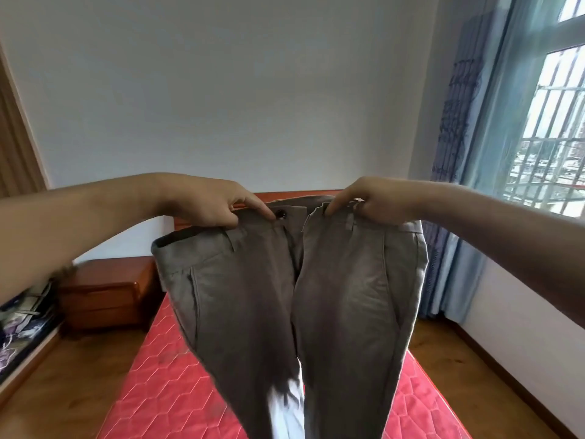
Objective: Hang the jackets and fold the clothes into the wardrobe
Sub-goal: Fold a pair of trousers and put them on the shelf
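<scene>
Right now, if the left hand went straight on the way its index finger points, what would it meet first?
The dark button on the trousers' waistband, right at the left hand's fingertip; past it probably the right hand, depth unclear.

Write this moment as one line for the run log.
item: trousers held up | left hand: grips waistband | right hand: grips waistband | button: undone | below: red mattress

Both forearms are bare to the frame edges (as are the left hand (202, 202) and right hand (375, 201)).
</scene>
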`<action>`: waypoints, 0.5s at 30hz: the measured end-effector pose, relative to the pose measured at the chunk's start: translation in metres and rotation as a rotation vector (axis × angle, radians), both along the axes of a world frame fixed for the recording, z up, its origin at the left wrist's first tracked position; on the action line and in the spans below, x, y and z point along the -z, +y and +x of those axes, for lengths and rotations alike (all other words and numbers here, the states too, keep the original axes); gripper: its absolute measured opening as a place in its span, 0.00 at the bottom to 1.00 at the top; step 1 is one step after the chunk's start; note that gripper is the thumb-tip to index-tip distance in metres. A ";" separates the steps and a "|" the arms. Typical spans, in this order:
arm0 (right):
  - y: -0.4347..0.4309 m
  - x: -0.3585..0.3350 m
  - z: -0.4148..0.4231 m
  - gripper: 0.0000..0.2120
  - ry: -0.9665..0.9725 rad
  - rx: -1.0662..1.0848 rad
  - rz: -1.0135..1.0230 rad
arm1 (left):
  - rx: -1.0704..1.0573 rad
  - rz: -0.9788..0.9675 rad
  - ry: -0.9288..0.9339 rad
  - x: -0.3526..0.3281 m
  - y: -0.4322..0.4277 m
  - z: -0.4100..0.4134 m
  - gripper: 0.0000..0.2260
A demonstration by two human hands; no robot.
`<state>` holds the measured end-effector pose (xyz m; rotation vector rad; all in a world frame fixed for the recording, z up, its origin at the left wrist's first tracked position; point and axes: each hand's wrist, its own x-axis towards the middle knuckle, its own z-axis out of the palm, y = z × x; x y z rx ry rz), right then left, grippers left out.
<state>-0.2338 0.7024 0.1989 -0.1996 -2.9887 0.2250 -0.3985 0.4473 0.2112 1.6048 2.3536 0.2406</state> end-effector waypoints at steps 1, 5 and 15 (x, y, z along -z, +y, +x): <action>-0.002 0.000 0.001 0.29 -0.011 0.027 -0.048 | -0.015 0.006 -0.036 0.001 0.002 0.003 0.28; -0.014 0.007 0.002 0.20 0.006 0.112 -0.326 | -0.077 0.150 -0.136 0.011 0.017 0.013 0.25; -0.026 0.027 -0.029 0.08 0.161 0.205 -0.931 | -0.209 0.495 -0.483 0.035 0.072 0.011 0.16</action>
